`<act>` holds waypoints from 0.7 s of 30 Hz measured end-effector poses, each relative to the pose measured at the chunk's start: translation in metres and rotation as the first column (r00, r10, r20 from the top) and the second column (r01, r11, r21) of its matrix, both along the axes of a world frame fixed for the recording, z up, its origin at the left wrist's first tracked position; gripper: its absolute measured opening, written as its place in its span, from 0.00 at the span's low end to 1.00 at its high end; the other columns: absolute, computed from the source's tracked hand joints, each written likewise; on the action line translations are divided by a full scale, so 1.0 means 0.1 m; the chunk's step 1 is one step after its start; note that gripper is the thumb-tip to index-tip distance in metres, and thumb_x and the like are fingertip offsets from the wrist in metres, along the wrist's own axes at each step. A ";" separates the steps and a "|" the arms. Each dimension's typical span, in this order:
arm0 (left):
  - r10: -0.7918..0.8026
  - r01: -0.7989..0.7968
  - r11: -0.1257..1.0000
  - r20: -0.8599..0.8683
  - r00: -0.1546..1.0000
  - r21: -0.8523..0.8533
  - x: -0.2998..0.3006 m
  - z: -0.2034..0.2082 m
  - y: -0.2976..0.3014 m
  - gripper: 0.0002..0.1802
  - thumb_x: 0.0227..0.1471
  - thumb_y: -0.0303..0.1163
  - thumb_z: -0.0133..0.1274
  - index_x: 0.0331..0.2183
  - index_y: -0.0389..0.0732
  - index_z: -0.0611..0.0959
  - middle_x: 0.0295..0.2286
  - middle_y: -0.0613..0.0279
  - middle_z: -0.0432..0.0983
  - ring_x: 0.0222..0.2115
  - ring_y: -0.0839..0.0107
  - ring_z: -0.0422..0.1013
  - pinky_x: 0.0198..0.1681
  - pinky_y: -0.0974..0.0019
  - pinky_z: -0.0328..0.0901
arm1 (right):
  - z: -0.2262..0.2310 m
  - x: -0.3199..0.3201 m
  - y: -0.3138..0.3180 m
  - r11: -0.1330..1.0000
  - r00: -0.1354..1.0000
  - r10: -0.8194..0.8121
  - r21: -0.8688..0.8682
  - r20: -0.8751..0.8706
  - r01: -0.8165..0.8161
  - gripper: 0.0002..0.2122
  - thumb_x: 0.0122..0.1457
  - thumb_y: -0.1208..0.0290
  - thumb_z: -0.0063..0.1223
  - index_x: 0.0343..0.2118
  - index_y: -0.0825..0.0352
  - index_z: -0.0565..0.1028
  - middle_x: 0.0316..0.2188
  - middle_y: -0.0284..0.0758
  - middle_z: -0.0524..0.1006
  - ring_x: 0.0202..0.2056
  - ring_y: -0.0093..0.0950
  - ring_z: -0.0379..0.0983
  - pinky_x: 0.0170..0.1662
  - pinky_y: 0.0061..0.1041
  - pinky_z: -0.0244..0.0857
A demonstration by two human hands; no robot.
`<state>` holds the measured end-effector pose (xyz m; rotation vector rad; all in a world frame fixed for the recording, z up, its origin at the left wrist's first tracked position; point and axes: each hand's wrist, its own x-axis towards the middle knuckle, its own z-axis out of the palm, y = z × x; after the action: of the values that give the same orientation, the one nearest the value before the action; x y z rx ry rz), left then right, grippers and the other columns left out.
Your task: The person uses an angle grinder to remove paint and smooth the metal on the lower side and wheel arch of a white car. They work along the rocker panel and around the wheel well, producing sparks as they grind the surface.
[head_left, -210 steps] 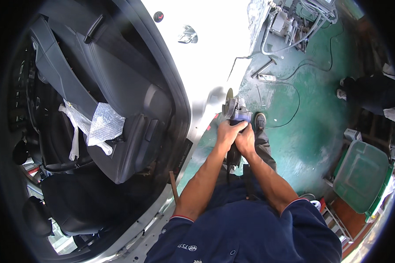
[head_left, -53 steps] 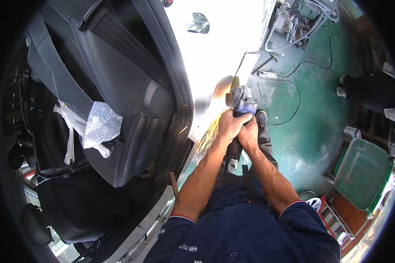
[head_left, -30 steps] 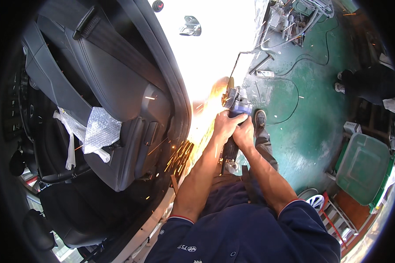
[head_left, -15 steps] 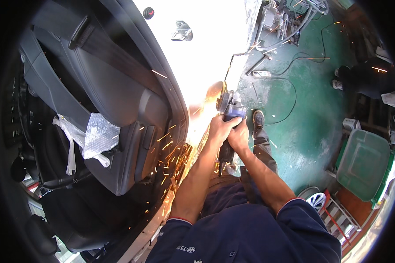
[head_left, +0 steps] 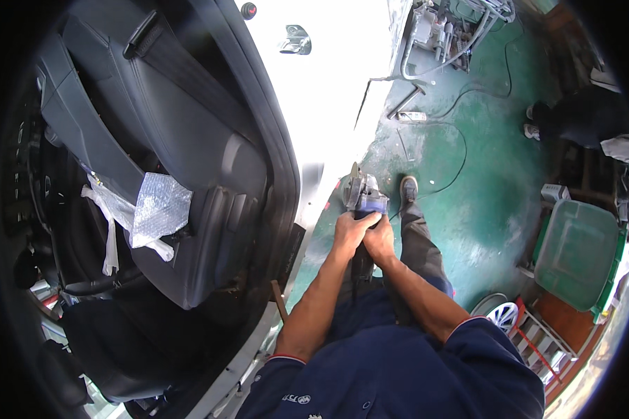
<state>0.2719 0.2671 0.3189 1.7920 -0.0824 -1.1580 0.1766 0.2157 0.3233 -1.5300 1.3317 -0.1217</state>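
Both my hands grip an angle grinder [head_left: 370, 202] with a blue and dark body and a metal head. My left hand [head_left: 353, 232] is closed around its left side, and my right hand [head_left: 379, 239] wraps its right side. The thumbs lie close together on top. At the far end of the tool, the thin disc [head_left: 355, 171] stands edge-on, just off the lower edge of a white car body panel [head_left: 328, 91]. A dark slit [head_left: 363, 103] shows in the panel near its right edge. No sparks are visible.
Left is the open car interior with a black seat [head_left: 182, 133] and bubble wrap [head_left: 162, 209]. A hammer [head_left: 406, 102], a cable [head_left: 465, 150] and a metal-framed machine [head_left: 440, 35] lie ahead on the green floor. Another person [head_left: 573, 119] and a green bin [head_left: 579, 255] are right.
The grinder has come back toward me, off the panel. The sparks and orange glow are gone. A dark slit now shows in the panel where bright light was.
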 end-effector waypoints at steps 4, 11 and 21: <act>-0.002 0.003 1.000 0.042 0.999 -0.025 0.03 0.08 -0.10 0.32 0.44 0.49 0.72 0.38 0.27 0.88 0.32 0.46 0.86 0.34 0.62 0.81 0.41 0.59 0.72 | 0.00 0.02 -0.11 1.000 0.999 -0.001 0.030 0.038 0.000 0.28 0.56 0.55 0.63 0.45 0.78 0.70 0.37 0.65 0.80 0.43 0.61 0.79 0.45 0.51 0.72; 0.046 -0.047 0.999 0.074 0.996 0.008 0.07 0.11 -0.27 0.31 0.43 0.48 0.72 0.38 0.28 0.88 0.33 0.46 0.86 0.35 0.61 0.82 0.41 0.58 0.73 | -0.02 0.10 -0.24 1.000 0.993 0.009 0.023 0.114 -0.011 0.27 0.56 0.57 0.63 0.46 0.78 0.70 0.37 0.63 0.79 0.43 0.61 0.79 0.45 0.50 0.72; -0.073 0.069 0.997 0.114 0.991 0.035 0.36 0.08 -0.58 0.21 0.49 0.35 0.70 0.42 0.32 0.88 0.36 0.57 0.84 0.36 0.70 0.79 0.42 0.64 0.72 | 0.09 0.35 -0.49 0.997 0.985 0.007 -0.082 0.173 0.008 0.23 0.59 0.62 0.60 0.50 0.76 0.71 0.41 0.56 0.80 0.44 0.52 0.80 0.49 0.44 0.71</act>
<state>0.3079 0.2088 0.3269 1.8962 -0.1983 -1.1109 0.2119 0.1664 0.3320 -1.5507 1.2012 -0.3066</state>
